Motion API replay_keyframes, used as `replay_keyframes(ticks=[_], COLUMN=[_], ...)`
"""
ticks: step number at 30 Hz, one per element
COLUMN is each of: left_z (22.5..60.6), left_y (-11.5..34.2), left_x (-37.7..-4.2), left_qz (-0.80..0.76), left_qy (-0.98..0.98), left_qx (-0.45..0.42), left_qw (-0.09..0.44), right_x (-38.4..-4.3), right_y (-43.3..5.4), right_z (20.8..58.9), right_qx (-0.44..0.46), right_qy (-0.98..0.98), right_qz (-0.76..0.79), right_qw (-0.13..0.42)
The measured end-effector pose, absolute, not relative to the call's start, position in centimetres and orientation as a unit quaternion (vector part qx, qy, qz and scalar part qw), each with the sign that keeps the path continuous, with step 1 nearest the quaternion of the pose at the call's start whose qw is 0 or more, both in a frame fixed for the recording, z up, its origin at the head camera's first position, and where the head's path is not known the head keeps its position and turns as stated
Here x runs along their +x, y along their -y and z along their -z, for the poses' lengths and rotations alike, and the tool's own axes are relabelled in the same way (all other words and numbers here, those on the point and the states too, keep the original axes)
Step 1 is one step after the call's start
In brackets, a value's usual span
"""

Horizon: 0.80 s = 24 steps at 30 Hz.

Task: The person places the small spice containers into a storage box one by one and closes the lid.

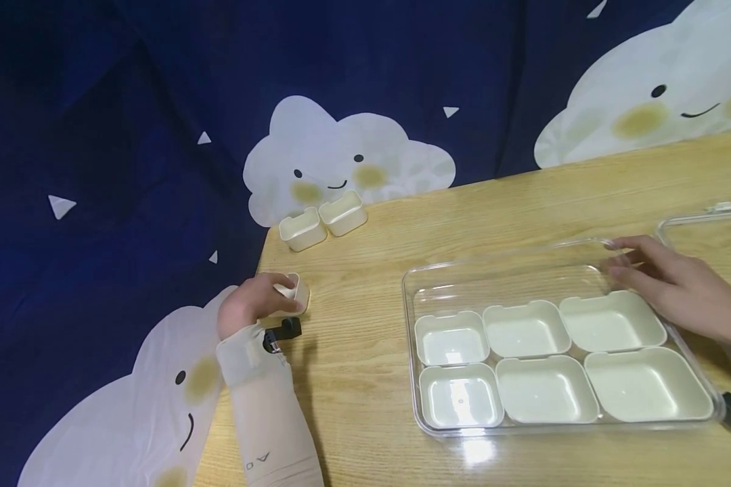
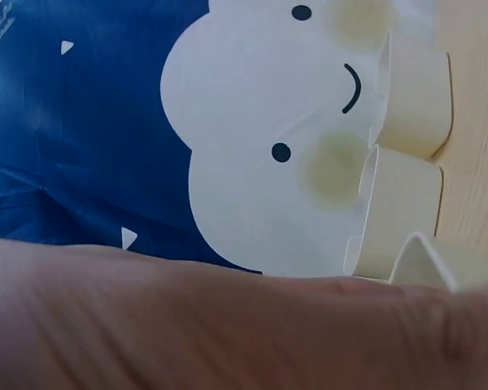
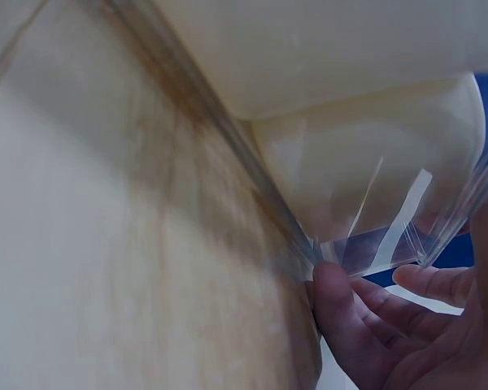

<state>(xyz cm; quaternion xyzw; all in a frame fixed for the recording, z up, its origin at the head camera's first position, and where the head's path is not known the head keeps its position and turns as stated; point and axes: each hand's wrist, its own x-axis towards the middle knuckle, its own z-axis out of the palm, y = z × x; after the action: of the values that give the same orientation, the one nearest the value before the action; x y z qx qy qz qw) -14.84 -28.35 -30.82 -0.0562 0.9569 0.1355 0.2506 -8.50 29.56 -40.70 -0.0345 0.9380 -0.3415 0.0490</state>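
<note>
Far to the left on the table, my left hand pinches a small cream bin between thumb and fingers. In the left wrist view that bin peeks out past the hand, which hides most of it. My right hand grips the back right corner of a clear plastic box. Seen from the right wrist, the fingers hold the corner of the transparent wall. Inside the box stand several cream bins in two rows, with a bare strip along the back.
Two more cream bins stand side by side at the table's back left corner. At the right edge lies a clear lid-like piece. A dark blue cloth with clouds hangs behind the wooden table.
</note>
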Motion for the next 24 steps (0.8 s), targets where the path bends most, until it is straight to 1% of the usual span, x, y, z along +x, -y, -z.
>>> replay_keyframes(ticks=[7,16,24], left_z=[31.29,31.17,31.42], left_y=[28.43,28.21,28.02], left_x=[-15.14,-15.23,-15.45], left_qz=[-0.141,-0.124,-0.105], left_qy=[-0.952,-0.956,-0.962], left_qx=[-0.052,-0.003,0.019], left_qw=[0.266,0.264,0.252], right_x=[-8.55,-8.42,-8.34], right_y=[-29.68,-29.59,-29.91], right_z=[40.69,40.73,40.86], right_qx=[-0.037,-0.031,-0.023], right_qy=[-0.935,-0.938,-0.935], right_qz=[0.35,0.343,0.349], right_qw=[0.044,0.039,0.064])
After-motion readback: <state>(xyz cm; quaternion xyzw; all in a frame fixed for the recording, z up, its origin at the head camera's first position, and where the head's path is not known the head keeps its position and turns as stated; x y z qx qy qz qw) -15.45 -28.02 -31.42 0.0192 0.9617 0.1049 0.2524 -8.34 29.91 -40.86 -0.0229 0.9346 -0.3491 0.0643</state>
